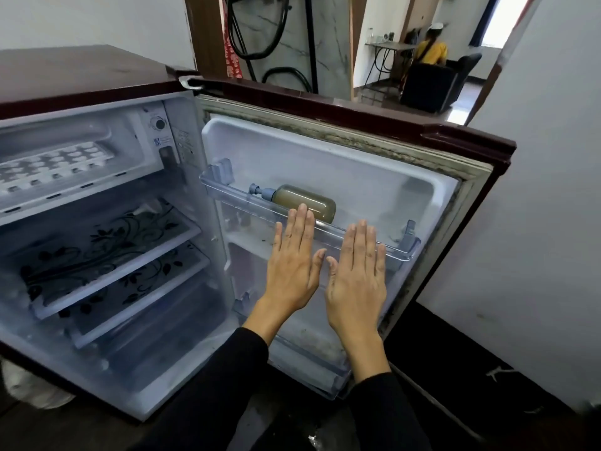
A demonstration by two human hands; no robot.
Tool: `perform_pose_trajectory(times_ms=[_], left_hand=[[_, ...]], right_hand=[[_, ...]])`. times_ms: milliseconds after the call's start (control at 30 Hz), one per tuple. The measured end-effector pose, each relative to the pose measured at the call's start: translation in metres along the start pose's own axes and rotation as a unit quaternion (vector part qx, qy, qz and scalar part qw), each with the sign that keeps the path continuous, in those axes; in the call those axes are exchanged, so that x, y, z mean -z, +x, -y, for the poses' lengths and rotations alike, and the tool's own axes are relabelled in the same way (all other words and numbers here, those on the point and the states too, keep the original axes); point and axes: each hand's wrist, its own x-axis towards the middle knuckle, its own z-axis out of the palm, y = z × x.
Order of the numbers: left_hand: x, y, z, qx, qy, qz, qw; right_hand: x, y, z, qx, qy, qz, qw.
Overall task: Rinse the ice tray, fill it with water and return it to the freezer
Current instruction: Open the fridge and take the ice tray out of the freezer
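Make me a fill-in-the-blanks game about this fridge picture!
1. The fridge door is ____.
2. The ice tray sits in the ____ compartment of the fridge.
3. The bottle lies on its side on a shelf in the ____.
4. The left hand and right hand hold ____.

Missing words: open; top; door; nothing

Maroon fridge (97, 76), white inside.
Black floral swirls on glass shelves (107, 236); amber pump bottle (302, 201); white ice tray (55, 164); black sleeves (211, 392).
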Motion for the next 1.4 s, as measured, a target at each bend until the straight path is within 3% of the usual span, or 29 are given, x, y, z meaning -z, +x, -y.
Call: perform_pose_trajectory(times_ms=[467,567,667,767,1000,1200,1400], left_hand=[[-0.046,0.047,-0.035,0.041,0.047,0.005,0.998],[-0.039,0.049,-0.041,0.044,0.034,0.0,0.998],[-0.022,0.036,-0.032,0.087,-0.02,-0.046,0.995],[0.005,0.012,0.005,0.182,-0.057,-0.114,0.975],[0.098,-0.033,0.136,0.436,-0.129,-0.253,0.854],[0.159,-0.03,0.261,0.504,-0.099,-0.302,0.803],[0.193,0.0,0.369,0.521,-0.053,-0.288,0.802]], right_hand=[[-0.043,0.06,-0.063,0.038,0.088,-0.011,0.995],[-0.043,0.069,-0.066,0.008,0.15,-0.009,0.989],[-0.041,0.076,-0.051,-0.064,0.263,-0.063,0.961],[-0.037,0.076,-0.007,-0.05,0.388,-0.078,0.917],[-0.053,0.086,0.156,0.12,0.538,0.157,0.819],[-0.098,0.128,0.292,0.138,0.554,0.318,0.757],[-0.165,0.176,0.404,0.097,0.562,0.342,0.747]])
